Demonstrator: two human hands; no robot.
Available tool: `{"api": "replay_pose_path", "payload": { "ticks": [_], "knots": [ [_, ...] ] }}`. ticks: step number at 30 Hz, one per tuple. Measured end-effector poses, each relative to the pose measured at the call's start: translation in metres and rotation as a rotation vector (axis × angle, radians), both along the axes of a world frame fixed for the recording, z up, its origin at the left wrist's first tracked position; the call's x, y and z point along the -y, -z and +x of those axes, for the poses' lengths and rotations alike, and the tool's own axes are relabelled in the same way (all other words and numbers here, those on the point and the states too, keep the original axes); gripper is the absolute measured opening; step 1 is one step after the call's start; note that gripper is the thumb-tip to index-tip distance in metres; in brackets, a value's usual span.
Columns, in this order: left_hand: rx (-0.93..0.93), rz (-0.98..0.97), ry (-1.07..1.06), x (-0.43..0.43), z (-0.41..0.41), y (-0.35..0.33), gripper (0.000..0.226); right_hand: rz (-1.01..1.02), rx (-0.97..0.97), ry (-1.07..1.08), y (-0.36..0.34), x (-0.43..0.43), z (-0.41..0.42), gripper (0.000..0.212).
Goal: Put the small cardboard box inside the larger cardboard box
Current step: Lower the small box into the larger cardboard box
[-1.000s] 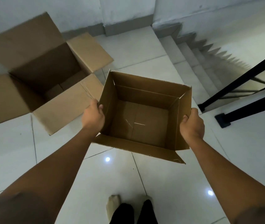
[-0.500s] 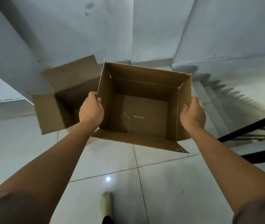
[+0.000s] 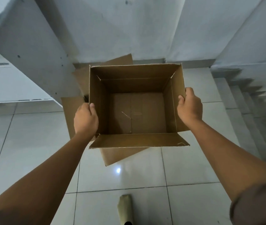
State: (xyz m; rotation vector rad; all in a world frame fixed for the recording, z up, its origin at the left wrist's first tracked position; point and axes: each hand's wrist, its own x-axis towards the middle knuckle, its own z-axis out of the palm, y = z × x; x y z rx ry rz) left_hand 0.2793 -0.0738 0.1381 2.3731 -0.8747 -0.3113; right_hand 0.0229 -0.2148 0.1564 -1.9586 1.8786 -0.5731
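I hold the small cardboard box (image 3: 137, 114), open side up and empty, in the middle of the view. My left hand (image 3: 85, 118) grips its left wall and my right hand (image 3: 189, 105) grips its right wall. The larger cardboard box (image 3: 121, 155) stands on the floor right beneath and behind it. Only that box's flaps show: one at the left, one at the front and one at the back. Its inside is hidden by the small box.
The floor is glossy white tile (image 3: 31, 143). A staircase (image 3: 249, 101) goes down at the right. Grey walls stand close behind the boxes, and a white slanted slab (image 3: 15, 85) juts in from the left. A slipper tip (image 3: 125, 207) shows at the bottom.
The small box has moved left and forward until it sits over the larger box. The larger box, seen beside it at the left before, is now mostly covered.
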Motion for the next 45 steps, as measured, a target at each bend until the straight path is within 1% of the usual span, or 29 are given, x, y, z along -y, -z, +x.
{"api": "replay_pose_path", "payload": {
  "ticks": [7, 13, 18, 20, 22, 26, 30, 33, 40, 45],
  "knots": [
    [-0.035, 0.005, -0.111, 0.02, 0.05, 0.038, 0.038, 0.017, -0.033, -0.158, 0.037, 0.056, 0.062, 0.029],
    [-0.068, 0.074, -0.057, 0.055, 0.081, 0.041, 0.039, 0.103, -0.106, -0.278, 0.04, 0.125, 0.084, 0.025],
    [-0.166, 0.103, -0.081, 0.058, 0.091, 0.039, 0.036, 0.116, -0.123, -0.372, 0.036, 0.145, 0.107, 0.028],
    [-0.167, 0.109, -0.113, 0.056, 0.093, 0.04, 0.031, 0.117, -0.127, -0.41, 0.037, 0.147, 0.115, 0.029],
    [-0.156, 0.122, -0.136, 0.055, 0.096, 0.044, 0.031, 0.134, -0.124, -0.435, 0.043, 0.149, 0.121, 0.028],
    [-0.136, 0.192, -0.121, 0.056, 0.103, 0.065, 0.039, 0.175, -0.13, -0.456, 0.068, 0.151, 0.128, 0.029],
    [-0.066, 0.266, -0.094, 0.056, 0.107, 0.097, 0.041, 0.196, -0.149, -0.448, 0.101, 0.153, 0.131, 0.032],
    [-0.027, 0.294, -0.093, 0.057, 0.11, 0.122, 0.041, 0.237, -0.126, -0.448, 0.129, 0.156, 0.133, 0.029],
    [-0.064, 0.359, -0.083, 0.049, 0.12, 0.176, 0.038, 0.408, -0.123, -0.405, 0.194, 0.156, 0.124, 0.031],
    [-0.112, 0.377, -0.072, 0.044, 0.129, 0.208, 0.032, 0.412, -0.137, -0.402, 0.231, 0.161, 0.122, 0.03]
  ]
}}
